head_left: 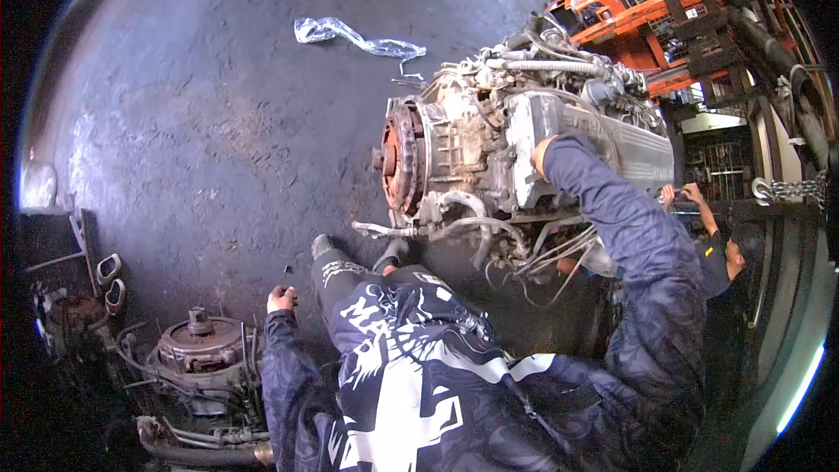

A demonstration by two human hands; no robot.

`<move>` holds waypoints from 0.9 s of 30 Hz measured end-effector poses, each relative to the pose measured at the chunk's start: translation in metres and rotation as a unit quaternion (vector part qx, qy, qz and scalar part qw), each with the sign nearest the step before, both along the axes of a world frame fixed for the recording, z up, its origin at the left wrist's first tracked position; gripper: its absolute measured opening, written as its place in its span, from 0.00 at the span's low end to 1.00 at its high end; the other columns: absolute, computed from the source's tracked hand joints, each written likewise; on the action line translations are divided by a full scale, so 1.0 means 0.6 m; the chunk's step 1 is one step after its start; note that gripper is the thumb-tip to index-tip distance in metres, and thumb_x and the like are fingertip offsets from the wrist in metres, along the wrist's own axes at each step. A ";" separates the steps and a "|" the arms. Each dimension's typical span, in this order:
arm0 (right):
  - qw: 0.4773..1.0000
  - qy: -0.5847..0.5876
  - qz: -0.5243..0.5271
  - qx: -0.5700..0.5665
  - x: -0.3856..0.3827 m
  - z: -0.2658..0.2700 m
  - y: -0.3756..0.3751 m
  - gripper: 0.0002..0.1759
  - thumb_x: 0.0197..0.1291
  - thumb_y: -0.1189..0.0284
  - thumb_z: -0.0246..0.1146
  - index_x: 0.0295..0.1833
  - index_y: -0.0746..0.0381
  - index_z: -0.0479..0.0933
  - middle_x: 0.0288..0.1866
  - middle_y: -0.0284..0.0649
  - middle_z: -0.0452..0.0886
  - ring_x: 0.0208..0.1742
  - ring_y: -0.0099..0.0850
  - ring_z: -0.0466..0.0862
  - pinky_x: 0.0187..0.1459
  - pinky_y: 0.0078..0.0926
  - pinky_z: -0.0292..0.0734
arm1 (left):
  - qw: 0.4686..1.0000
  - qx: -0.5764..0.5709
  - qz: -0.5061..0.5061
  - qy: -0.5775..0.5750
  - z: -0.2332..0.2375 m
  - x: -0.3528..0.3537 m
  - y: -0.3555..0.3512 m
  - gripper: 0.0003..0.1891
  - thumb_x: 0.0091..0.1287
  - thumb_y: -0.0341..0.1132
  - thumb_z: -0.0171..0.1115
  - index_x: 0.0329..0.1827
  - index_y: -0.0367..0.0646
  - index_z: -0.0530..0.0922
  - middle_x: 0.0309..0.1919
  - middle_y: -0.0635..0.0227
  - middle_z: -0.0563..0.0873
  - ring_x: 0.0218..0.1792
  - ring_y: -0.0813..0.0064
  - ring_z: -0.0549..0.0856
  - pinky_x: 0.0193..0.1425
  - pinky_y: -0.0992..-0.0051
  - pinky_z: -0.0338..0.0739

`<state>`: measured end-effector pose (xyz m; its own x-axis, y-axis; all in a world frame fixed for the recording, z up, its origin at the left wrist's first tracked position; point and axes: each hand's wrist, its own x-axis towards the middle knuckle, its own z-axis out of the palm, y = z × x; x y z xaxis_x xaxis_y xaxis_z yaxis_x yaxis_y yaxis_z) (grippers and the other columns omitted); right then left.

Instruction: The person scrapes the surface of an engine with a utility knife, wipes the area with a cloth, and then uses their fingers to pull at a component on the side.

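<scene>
A large, dirty engine (pixel 472 135) fills the space in front of me, with a round rusty clutch or flywheel assembly (pixel 402 157) on its near-left end and a ribbed grey cover (pixel 625 140) on top. My right hand (pixel 540 157) reaches over to the engine and rests against the pale end of that cover; the sleeve and angle hide its fingers. Low at my left side hangs my left hand (pixel 280 299), apart from the engine, fingers curled in; whatever is in it, if anything, is too small to make out. Loose hoses and cables (pixel 524 253) dangle from the engine's lower side.
An orange forklift (pixel 647 26) stands behind the engine. A chain with a hook (pixel 782 189) hangs at right. Another person (pixel 721 258) reaches toward the engine's far end. Crumpled clear plastic (pixel 358 38) lies on the dark floor. A second mechanical unit (pixel 201 345) sits at lower left.
</scene>
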<state>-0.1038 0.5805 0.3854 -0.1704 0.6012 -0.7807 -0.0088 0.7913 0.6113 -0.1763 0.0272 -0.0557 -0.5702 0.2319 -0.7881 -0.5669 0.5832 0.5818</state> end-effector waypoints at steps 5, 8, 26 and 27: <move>0.993 0.103 -0.046 -0.020 -0.002 0.026 0.014 0.26 0.43 0.73 0.66 0.54 0.52 0.76 0.51 0.41 0.80 0.52 0.41 0.79 0.52 0.37 0.75 | 1.000 0.005 0.000 -0.008 0.005 0.008 0.004 0.11 0.60 0.35 0.60 0.34 0.34 0.78 0.23 0.62 0.83 0.22 0.74 0.82 0.26 0.75 0.77; 0.998 0.056 -0.032 -0.026 0.000 0.015 0.027 0.28 0.42 0.73 0.66 0.55 0.51 0.76 0.51 0.39 0.81 0.52 0.40 0.80 0.51 0.36 0.75 | 1.000 0.020 0.007 -0.022 -0.044 0.027 -0.026 0.11 0.60 0.35 0.61 0.35 0.33 0.78 0.23 0.62 0.83 0.22 0.74 0.82 0.26 0.75 0.76; 0.985 0.163 -0.035 -0.037 0.034 0.015 0.079 0.24 0.44 0.67 0.70 0.51 0.50 0.78 0.42 0.41 0.83 0.45 0.38 0.82 0.46 0.33 0.76 | 1.000 0.002 0.023 -0.015 -0.105 0.054 -0.061 0.13 0.59 0.36 0.62 0.39 0.33 0.79 0.26 0.60 0.84 0.27 0.73 0.84 0.31 0.74 0.78; 0.988 0.118 -0.074 -0.068 0.041 0.006 0.095 0.24 0.45 0.67 0.69 0.52 0.49 0.78 0.41 0.41 0.83 0.45 0.38 0.82 0.46 0.33 0.76 | 0.999 0.010 0.024 -0.022 -0.098 0.050 -0.056 0.13 0.59 0.36 0.62 0.39 0.32 0.79 0.26 0.60 0.84 0.27 0.73 0.84 0.30 0.74 0.78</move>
